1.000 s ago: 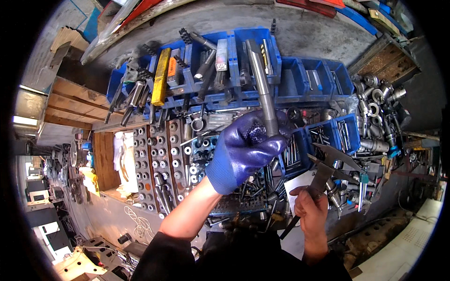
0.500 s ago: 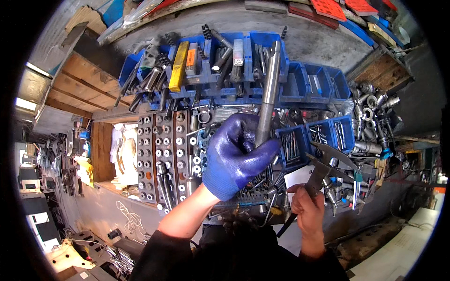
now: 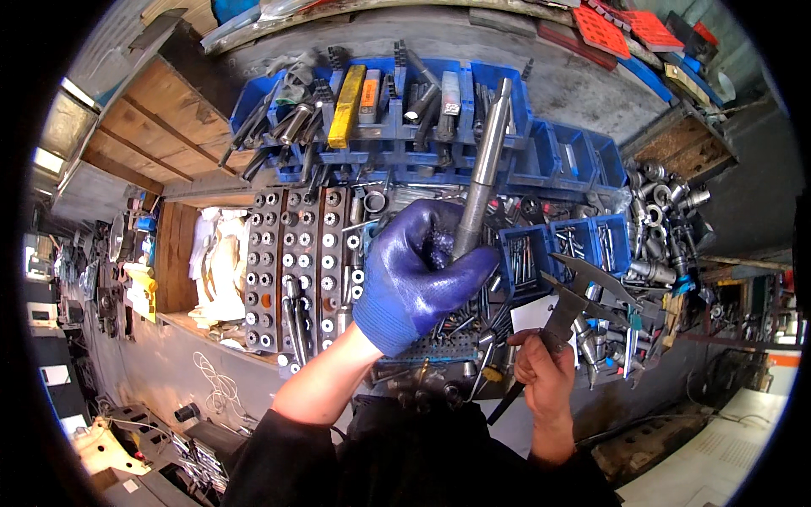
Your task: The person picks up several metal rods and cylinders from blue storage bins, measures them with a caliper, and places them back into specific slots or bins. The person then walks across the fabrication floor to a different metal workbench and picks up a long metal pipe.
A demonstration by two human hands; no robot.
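My left hand (image 3: 422, 275), in a blue-purple coated glove, is closed round the lower end of a long metal tool shank (image 3: 487, 160). The shank points up and slightly right, with a bright ground upper part and a duller, darker lower part. My bare right hand (image 3: 545, 367) grips a dark vernier caliper (image 3: 564, 319) by its beam. The caliper's jaws point up and right, apart from each other, and the beam's far end sticks out below the hand. Nothing is between the jaws, and the caliper is apart from the shank.
Blue bins (image 3: 545, 152) with cutters and bars stand behind my hands. Left are racks of collets (image 3: 328, 241); smaller blue bins (image 3: 525, 258) hold drill bits. Tool holders (image 3: 667, 198) pile up at the right. A wooden box (image 3: 177, 262) holds pale cloths or papers.
The view has shifted and turned slightly. Both hands keep their holds on the shank and the caliper, and both appear a little further left in the picture.
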